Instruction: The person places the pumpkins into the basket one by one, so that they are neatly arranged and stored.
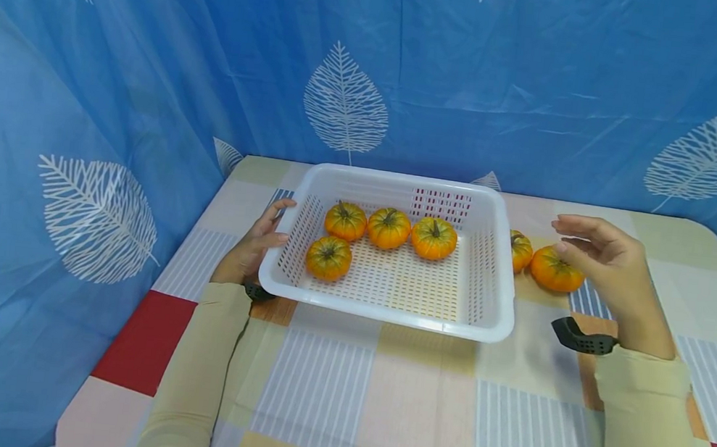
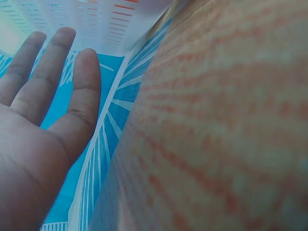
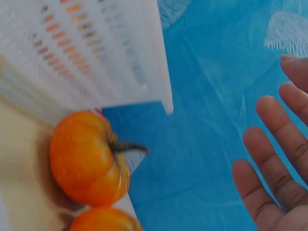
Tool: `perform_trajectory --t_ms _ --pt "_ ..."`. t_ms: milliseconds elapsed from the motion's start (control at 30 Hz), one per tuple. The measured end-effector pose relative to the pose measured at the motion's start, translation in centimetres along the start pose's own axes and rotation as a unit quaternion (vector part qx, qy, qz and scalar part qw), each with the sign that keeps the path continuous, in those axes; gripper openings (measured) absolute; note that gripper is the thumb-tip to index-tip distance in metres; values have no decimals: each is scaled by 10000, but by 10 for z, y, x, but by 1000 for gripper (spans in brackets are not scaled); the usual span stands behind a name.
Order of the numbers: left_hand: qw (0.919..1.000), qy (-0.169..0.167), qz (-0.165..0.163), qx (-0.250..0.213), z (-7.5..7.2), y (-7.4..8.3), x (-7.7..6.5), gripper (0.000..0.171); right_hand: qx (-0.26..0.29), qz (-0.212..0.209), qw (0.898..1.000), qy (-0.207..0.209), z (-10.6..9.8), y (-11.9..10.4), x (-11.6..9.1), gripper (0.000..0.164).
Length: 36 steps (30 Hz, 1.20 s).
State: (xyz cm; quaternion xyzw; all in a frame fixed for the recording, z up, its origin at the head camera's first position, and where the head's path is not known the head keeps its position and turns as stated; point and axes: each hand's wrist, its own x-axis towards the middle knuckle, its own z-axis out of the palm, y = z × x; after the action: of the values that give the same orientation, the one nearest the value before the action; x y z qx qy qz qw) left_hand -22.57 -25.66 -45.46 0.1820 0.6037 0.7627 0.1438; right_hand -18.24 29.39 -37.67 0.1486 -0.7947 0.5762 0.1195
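Observation:
A white plastic basket (image 1: 381,320) holds several small orange pumpkins (image 1: 388,228), gathered along its back and left. My left hand (image 1: 260,239) is at the basket's left wall, fingertips right at the rim; in the left wrist view its fingers (image 2: 86,91) are straight against the perforated side. Over on the right, my right hand (image 1: 607,257) hovers by a pumpkin (image 1: 557,271) on the table, holding nothing, fingers apart. Another pumpkin (image 1: 520,251) lies between that one and the basket, partly hidden by the basket wall. The right wrist view shows a pumpkin (image 3: 89,159) with a dark stem.
A patchwork-patterned cloth (image 1: 418,404) covers the table. Blue curtains (image 1: 478,83) with white leaf prints hang behind the table and along its left side. A dark band (image 1: 582,339) sits on the right wrist.

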Motion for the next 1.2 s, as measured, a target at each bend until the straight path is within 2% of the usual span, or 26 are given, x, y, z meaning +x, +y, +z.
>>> perform_trajectory --t_ms 200,633,967,1200 --pt "9999 57 -65 85 -1 -1 0 56 -615 176 9973 368 -6 12 1 41" --pt "9999 105 -117 50 1 0 -1 57 -816 1085 9892 549 -23 40 -6 50" --pt "9999 -79 58 -81 1 -1 1 56 -1147 1791 9769 227 -28 56 -11 63" --pt "10000 -59 29 -45 1 -1 1 56 -812 1903 9783 -137 -32 69 -17 65"
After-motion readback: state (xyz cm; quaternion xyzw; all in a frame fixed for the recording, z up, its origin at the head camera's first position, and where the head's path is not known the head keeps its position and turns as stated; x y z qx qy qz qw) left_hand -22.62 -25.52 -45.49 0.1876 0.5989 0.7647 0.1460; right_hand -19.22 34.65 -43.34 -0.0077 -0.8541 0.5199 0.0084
